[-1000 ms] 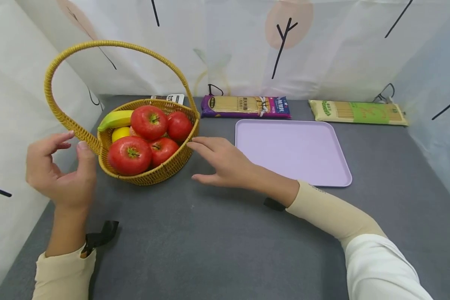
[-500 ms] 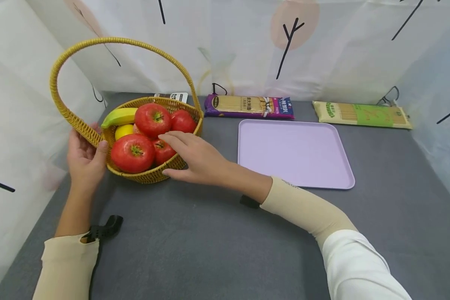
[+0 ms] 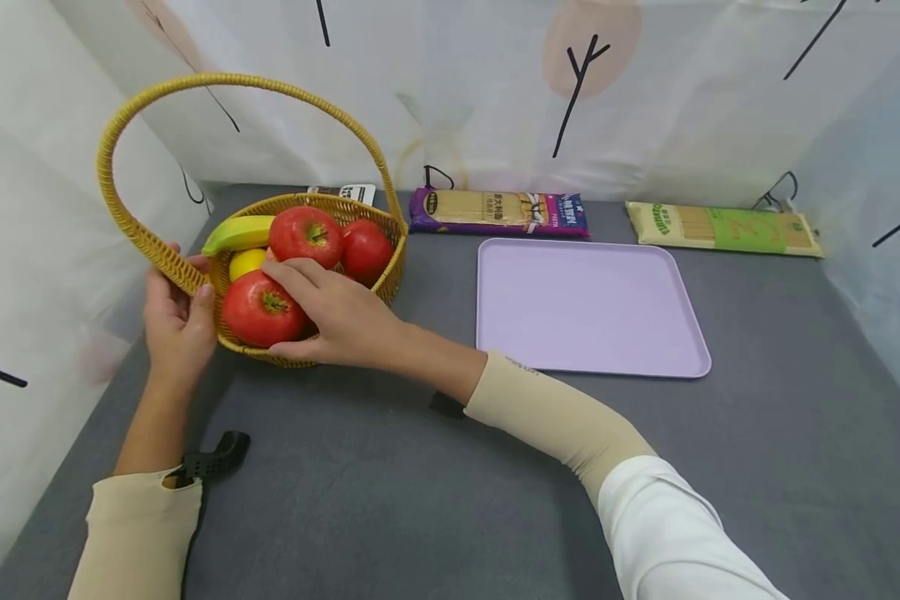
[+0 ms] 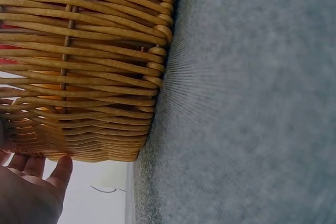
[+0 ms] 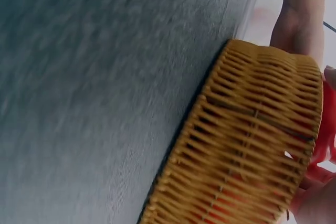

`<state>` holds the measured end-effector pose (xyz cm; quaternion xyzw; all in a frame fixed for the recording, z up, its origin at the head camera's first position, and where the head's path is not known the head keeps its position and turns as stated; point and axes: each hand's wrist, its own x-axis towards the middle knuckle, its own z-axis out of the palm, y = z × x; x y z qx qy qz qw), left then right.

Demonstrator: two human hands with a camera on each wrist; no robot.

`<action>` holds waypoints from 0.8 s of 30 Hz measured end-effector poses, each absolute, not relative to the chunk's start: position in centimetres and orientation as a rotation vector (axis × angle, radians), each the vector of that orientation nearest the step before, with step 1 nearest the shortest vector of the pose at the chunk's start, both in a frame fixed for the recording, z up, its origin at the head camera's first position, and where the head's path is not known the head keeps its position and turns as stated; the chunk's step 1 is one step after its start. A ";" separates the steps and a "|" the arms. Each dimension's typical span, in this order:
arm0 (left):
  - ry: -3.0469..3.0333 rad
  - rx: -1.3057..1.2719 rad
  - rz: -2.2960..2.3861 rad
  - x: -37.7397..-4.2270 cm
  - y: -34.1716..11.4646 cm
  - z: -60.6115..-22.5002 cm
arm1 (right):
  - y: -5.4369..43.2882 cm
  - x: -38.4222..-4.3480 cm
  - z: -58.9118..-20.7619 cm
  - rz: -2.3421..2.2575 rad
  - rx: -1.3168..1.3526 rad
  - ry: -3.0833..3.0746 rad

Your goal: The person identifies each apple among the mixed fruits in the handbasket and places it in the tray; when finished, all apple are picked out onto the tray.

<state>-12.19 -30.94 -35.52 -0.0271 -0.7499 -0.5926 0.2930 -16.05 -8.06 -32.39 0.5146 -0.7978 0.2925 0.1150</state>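
Observation:
A yellow wicker basket (image 3: pixel 393 279) with a tall hoop handle stands at the left of the table, full of fruit. My left hand (image 3: pixel 180 321) grips its left side at the foot of the handle, thumb on the near side. In the left wrist view, fingertips (image 4: pixel 63 169) touch the weave from outside. My right hand (image 3: pixel 337 317) spans the front red apple (image 3: pixel 258 308), fingers over its top and thumb at its near side. Behind lie another red apple (image 3: pixel 303 233), a smaller red fruit (image 3: pixel 365 250), a banana (image 3: pixel 238 233) and a yellow fruit (image 3: pixel 247 262). The right hand mostly hides one more red fruit.
A lilac tray (image 3: pixel 588 308) lies right of the basket. Along the back curtain are a purple pasta packet (image 3: pixel 498 212) and a green noodle packet (image 3: pixel 723 227). Part of a black-and-white label (image 3: pixel 356 193) shows behind the basket.
My left hand has moved in from beside the basket and taken hold of its left side. My right hand has travelled left, from the basket's right edge onto the front apple.

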 end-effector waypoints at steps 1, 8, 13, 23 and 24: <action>-1.997 -0.074 -1.579 -12.2 -31.0 -35.6 | -8.2 -16.0 -32.4 0.872 1.502 -2.340; -2.085 -0.042 -1.499 -12.1 -31.2 -35.6 | -8.7 -15.5 -32.8 1.053 1.410 -2.356; -2.107 -0.041 -1.475 -12.1 -31.1 -35.6 | -8.1 -15.3 -33.2 1.179 1.385 -2.259; -2.087 -0.043 -1.489 -12.1 -31.0 -35.8 | -6.6 -14.1 -33.1 1.400 1.497 -2.061; -2.084 -0.042 -1.487 -12.1 -31.0 -35.9 | -6.5 -13.8 -33.1 1.415 1.516 -2.060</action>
